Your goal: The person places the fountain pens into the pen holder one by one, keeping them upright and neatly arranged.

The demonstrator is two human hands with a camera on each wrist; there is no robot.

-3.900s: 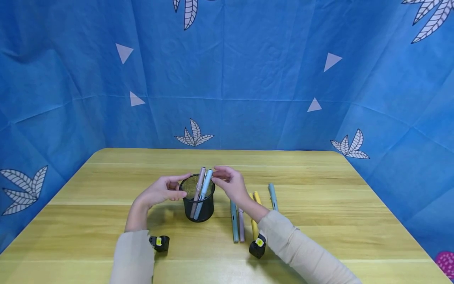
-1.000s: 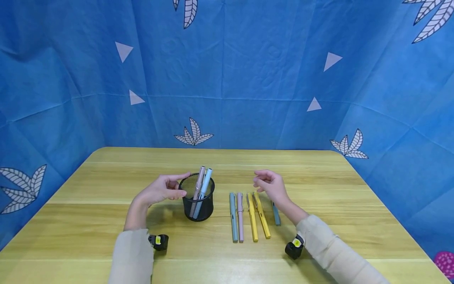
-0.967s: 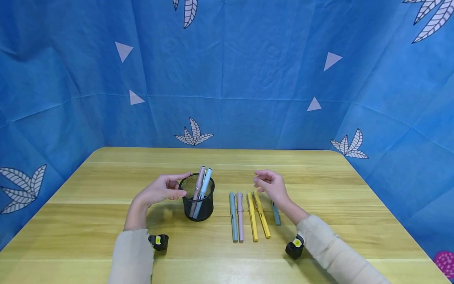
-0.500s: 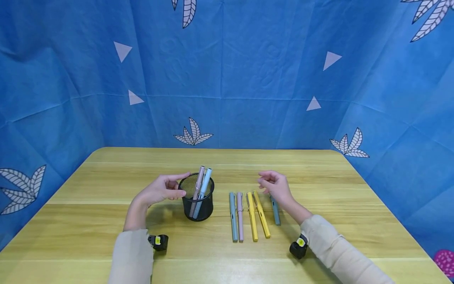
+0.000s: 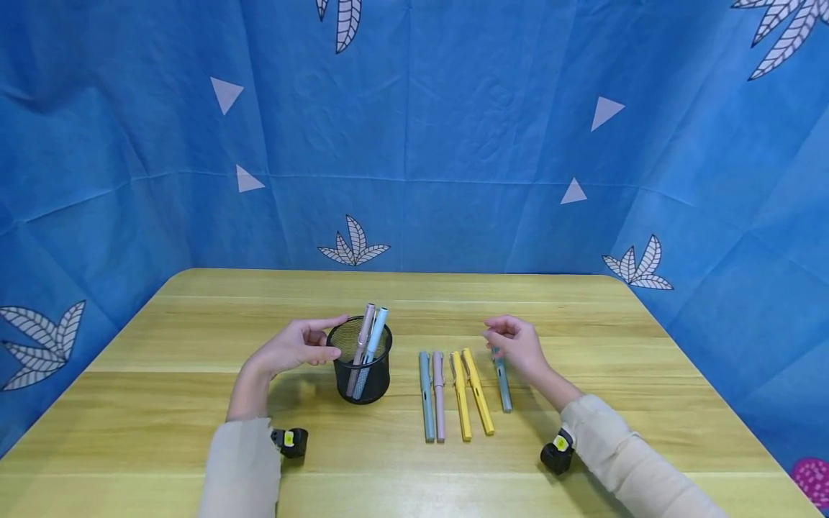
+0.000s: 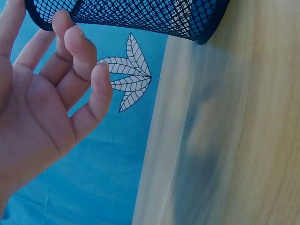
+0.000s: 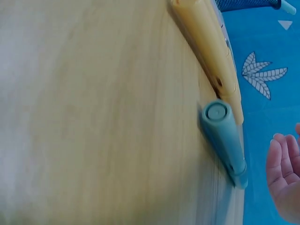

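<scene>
My left hand (image 5: 289, 350) holds the rim of a black mesh pen holder (image 5: 380, 380) between thumb and forefinger, its other fingers bent beside the mesh. Inside lean a mauve pen (image 5: 365, 331) and a light blue pen (image 5: 378, 332), caps above the rim. To the right, my right hand (image 5: 520, 349) hovers at the far end of a teal pen (image 5: 503, 388), covering its tip in the head view. The right wrist view shows this pen lying on the table, the loosely bent fingers (image 7: 276, 161) beyond it holding nothing.
Between the holder and my right hand lie a blue-green pen (image 5: 426, 396), a lilac pen (image 5: 439, 399) and two yellow pens, one left (image 5: 461, 396) and one right (image 5: 478, 392), side by side on the wooden table (image 5: 363, 475). A blue curtain (image 5: 414, 144) hangs behind.
My right hand has left the light blue pen in the holder and moved right, over the yellow pens to the teal pen's far end. The left hand stays on the rim.
</scene>
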